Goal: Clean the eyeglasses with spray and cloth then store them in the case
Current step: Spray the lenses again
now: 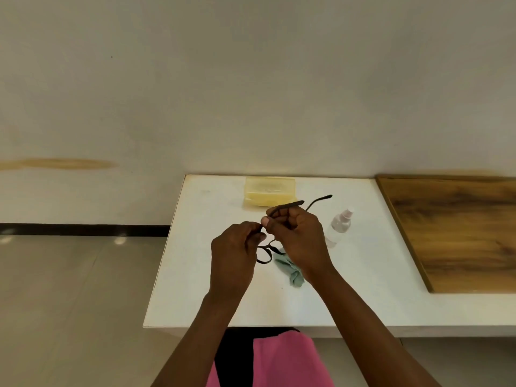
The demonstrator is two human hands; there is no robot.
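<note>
Dark-framed eyeglasses point(267, 254) are held above the white table point(195, 275) between both hands. My left hand point(234, 252) pinches the frame at its left side. My right hand point(298, 238) grips one temple arm, whose tip sticks out toward the back; the other temple arm points up to the right. A crumpled pale green cloth point(290, 270) lies on the table under my right hand, partly hidden by it. The clear spray bottle point(339, 227) lies on its side to the right of my hands. The translucent yellow case point(269, 191) sits near the wall.
A wooden board point(458, 233) covers the table's right part. The wall runs just behind the case. The table's left edge drops to a tiled floor point(69, 303). Pink and black clothing point(268, 358) shows below the front edge.
</note>
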